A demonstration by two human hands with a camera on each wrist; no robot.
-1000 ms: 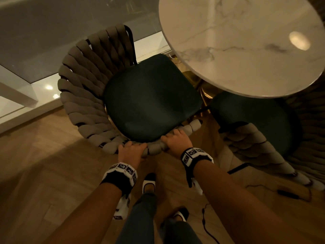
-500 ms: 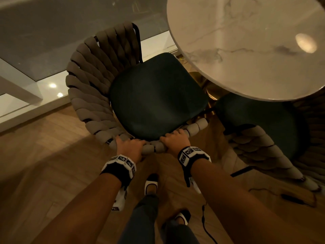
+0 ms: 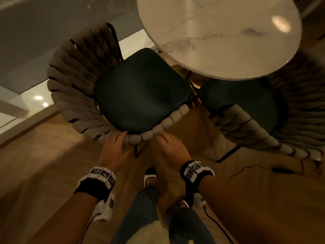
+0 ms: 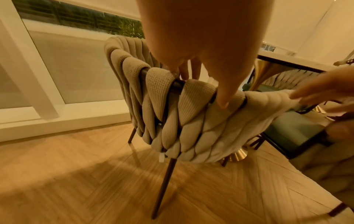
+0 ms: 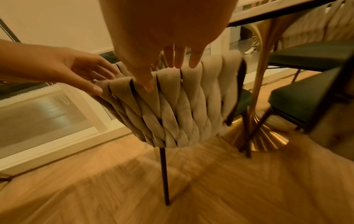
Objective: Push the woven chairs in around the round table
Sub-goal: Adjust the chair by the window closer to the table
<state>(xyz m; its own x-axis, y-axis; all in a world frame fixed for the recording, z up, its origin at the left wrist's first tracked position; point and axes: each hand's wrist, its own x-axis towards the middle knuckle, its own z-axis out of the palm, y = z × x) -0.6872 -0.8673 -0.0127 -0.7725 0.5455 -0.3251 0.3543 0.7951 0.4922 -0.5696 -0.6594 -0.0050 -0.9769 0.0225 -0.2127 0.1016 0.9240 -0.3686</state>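
A beige woven chair [image 3: 73, 95] with a dark green seat [image 3: 140, 92] stands just below me, its front edge at the rim of the round marble table [image 3: 219, 36]. My left hand [image 3: 114, 145] and right hand [image 3: 170, 145] lie side by side at the top of the chair's back [image 4: 191, 118], fingers straight. In the wrist views each thumb [image 5: 147, 84] rests on the weave and the fingers reach over the rim. A second woven chair [image 3: 246, 127] stands to the right, its green seat partly under the table.
A low white sill and glass pane [image 3: 26, 103] run along the left behind the chair. The table's gold pedestal [image 5: 264, 136] stands between the two chairs. A dark cable [image 3: 281, 169] lies on the wood floor at right. My feet [image 3: 150, 175] are just behind the chair.
Both hands were gripping the top of the chair's back; now their fingers are straightened and lie loosely at the rim. The chair sits a little nearer the table.
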